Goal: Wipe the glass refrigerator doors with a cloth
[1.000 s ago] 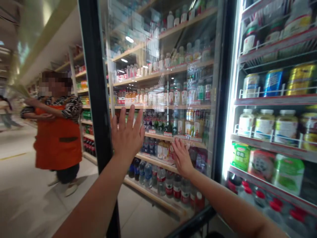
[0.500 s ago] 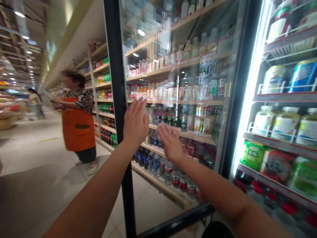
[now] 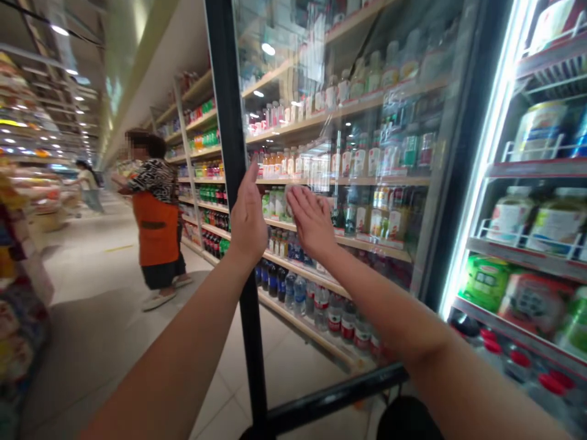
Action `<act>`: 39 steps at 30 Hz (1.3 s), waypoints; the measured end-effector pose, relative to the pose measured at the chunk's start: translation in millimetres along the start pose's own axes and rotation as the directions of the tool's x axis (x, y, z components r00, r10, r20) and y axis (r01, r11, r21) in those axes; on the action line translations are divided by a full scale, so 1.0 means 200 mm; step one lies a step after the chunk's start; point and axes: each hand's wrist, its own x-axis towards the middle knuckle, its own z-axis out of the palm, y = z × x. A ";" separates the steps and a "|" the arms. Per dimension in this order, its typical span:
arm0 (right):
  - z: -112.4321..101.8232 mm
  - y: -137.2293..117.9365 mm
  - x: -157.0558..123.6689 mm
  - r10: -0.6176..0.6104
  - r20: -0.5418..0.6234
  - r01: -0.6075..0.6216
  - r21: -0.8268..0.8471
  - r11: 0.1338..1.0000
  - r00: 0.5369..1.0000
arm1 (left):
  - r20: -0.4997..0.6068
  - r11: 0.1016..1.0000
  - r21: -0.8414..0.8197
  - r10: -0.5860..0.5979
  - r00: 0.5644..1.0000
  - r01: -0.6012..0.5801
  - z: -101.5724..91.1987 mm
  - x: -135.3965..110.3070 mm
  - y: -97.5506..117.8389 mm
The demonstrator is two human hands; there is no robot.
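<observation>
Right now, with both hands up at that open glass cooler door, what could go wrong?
1. The left hand lies at the dark door frame, so fingers could get pinched if the door swings shut.
2. The right hand is flat at the glass pane; a hard push might slam it and rattle the bottles on the lit cooler shelves.
3. A person in an orange apron stands down the aisle, possibly near the swing.

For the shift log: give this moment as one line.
left hand: flat on glass door | right hand: flat on glass | door: open | cooler shelves: stocked
</observation>
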 end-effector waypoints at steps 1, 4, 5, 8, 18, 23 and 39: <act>0.03 -0.04 -0.02 0.000 0.008 0.000 0.014 1.000 1.000 | 0.003 1.000 0.009 0.007 1.000 -0.007 0.00 -0.01 0.01; 0.17 -0.16 -0.42 -0.287 0.205 0.260 0.150 0.954 0.936 | 0.014 0.997 0.064 0.034 0.999 -0.035 -0.02 -0.05 0.03; 0.22 -0.18 -0.61 -0.446 0.282 0.388 0.238 0.890 0.850 | 0.027 0.994 0.095 0.050 0.998 -0.053 -0.03 -0.07 0.03; 0.29 -0.13 -1.07 -0.715 0.335 0.587 0.411 0.697 0.614 | 0.097 0.965 0.213 0.133 0.986 -0.151 -0.04 -0.11 0.03; -0.14 0.65 -0.14 0.189 -0.211 -0.209 -0.077 0.975 0.959 | 0.255 0.644 0.695 0.193 0.947 -0.318 0.19 -0.20 -0.08; -0.24 1.05 -0.23 0.593 -0.435 -0.632 0.068 0.772 0.678 | 0.294 0.563 0.754 0.173 0.940 -0.339 0.16 -0.22 -0.16; -0.16 0.26 0.40 -0.052 -0.041 0.038 -0.280 0.959 0.998 | 0.226 0.613 0.728 0.210 0.951 -0.308 0.24 -0.20 -0.20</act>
